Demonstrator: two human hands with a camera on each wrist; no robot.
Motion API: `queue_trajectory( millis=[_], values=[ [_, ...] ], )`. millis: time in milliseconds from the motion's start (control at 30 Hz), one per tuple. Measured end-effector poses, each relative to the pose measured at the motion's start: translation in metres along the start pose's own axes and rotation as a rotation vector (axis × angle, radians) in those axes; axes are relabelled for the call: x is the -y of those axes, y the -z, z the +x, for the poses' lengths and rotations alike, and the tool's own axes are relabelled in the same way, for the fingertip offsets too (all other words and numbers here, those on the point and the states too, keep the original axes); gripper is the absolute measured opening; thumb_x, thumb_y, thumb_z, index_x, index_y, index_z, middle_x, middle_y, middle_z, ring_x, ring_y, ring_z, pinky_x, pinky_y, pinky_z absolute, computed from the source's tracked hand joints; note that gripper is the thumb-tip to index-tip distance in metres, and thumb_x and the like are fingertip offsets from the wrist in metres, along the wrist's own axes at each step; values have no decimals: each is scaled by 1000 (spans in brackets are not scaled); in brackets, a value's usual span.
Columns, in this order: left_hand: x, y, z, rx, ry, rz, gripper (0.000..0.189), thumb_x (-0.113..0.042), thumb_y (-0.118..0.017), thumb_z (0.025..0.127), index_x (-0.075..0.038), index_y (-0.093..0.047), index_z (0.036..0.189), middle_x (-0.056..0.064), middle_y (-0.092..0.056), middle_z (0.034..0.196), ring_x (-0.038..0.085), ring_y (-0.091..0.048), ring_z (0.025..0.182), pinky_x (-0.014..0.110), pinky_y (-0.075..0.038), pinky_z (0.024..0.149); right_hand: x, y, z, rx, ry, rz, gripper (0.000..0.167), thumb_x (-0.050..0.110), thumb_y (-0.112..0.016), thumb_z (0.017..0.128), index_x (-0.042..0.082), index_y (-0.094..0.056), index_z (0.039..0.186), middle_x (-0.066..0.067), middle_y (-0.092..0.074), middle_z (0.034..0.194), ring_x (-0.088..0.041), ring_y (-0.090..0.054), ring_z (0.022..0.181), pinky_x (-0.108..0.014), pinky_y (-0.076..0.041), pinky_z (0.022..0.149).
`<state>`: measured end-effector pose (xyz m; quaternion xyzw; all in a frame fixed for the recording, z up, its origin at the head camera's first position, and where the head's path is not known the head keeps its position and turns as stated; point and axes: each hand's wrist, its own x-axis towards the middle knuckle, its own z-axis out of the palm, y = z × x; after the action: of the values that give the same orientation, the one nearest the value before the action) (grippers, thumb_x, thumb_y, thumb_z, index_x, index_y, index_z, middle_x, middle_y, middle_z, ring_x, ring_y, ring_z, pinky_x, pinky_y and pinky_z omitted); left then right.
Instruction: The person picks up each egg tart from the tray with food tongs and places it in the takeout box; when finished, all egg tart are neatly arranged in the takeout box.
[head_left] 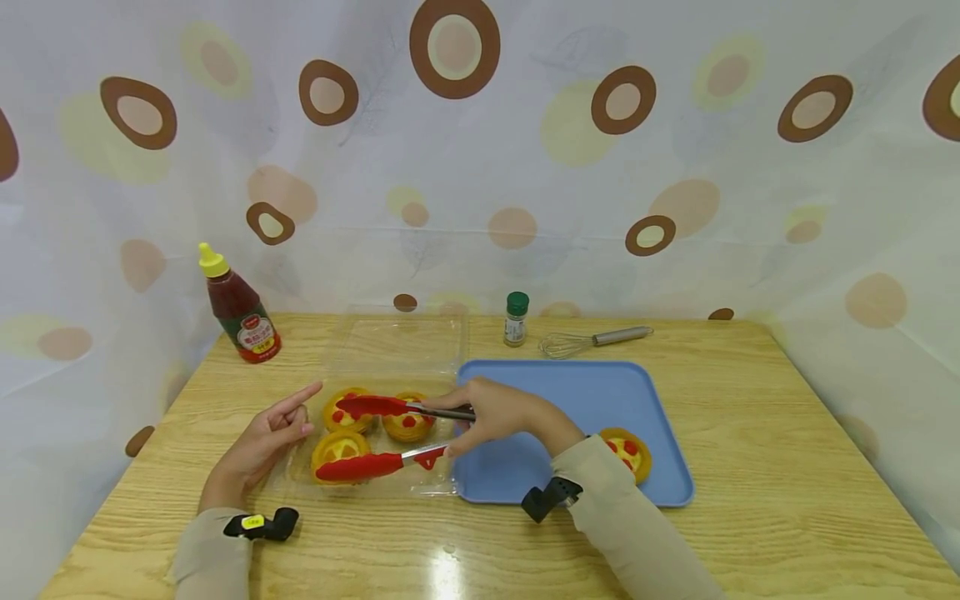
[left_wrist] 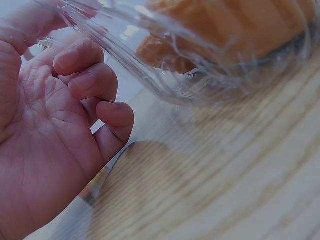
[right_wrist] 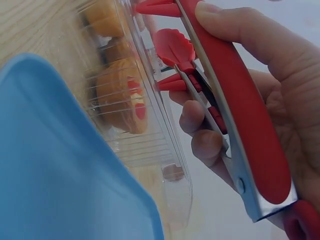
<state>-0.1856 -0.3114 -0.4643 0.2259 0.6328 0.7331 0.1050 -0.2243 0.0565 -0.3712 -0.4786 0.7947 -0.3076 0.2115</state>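
Note:
My right hand (head_left: 491, 414) grips a pair of red and silver tongs (right_wrist: 235, 90) by the handles, and their arms stand apart. The tong heads overlap the left tarts in the head view. Three round tarts with yellow and red tops sit in a clear plastic box: a front-left tart (head_left: 339, 450), a back-left tart (head_left: 335, 410) and a right tart (head_left: 408, 427). My left hand (head_left: 266, 442) is at the left edge of the clear box (left_wrist: 170, 97), index finger extended, other fingers loosely bent.
A blue tray (head_left: 600, 392) stands right of the box, with another tart (head_left: 630, 454) at its right side, partly behind the right sleeve. The box's clear lid (head_left: 397, 342) lies folded back. Behind are a sauce bottle (head_left: 247, 321), a green-capped jar (head_left: 515, 321) and a whisk (head_left: 600, 340).

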Motion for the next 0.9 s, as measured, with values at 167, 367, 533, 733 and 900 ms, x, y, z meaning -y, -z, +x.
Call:
queue_trajectory(
  millis=[167,367,533,733,900],
  values=[
    [-1,-1,0,-8,17,-3,55,10,-41,96,-3,-30,148,3,-27,78,8,-37,69,32,-25,65,-1,1,-11,-23,2,38,67,23,-77,80,8,-48,139,4,-58,74,-4,-45,56,-19,-37,50],
    [0,-1,0,-5,19,-6,54,9,-40,96,-4,-30,148,2,-27,79,6,-38,70,31,-26,65,-3,2,-27,-57,5,87,70,23,-78,79,8,-47,140,3,-56,71,-6,-46,58,-20,-36,50],
    [2,1,-1,13,0,-25,54,11,-39,96,-4,-29,148,3,-26,78,13,-30,68,32,-24,65,-8,2,-39,-88,33,95,72,24,-78,79,6,-45,140,-10,-56,73,-6,-43,60,-21,-34,52],
    [2,1,-2,13,4,-7,54,9,-40,97,-7,-32,148,3,-26,78,16,-30,68,34,-23,65,-17,5,-60,-130,16,77,74,25,-79,78,4,-45,140,-14,-54,73,-6,-41,60,-21,-34,52],
    [2,2,-2,5,9,-1,54,9,-40,97,-6,-32,148,3,-27,78,15,-31,68,33,-23,65,-20,9,-80,-163,-31,52,76,30,-79,77,6,-46,140,-12,-55,73,-7,-41,60,-21,-34,51]
  ],
)
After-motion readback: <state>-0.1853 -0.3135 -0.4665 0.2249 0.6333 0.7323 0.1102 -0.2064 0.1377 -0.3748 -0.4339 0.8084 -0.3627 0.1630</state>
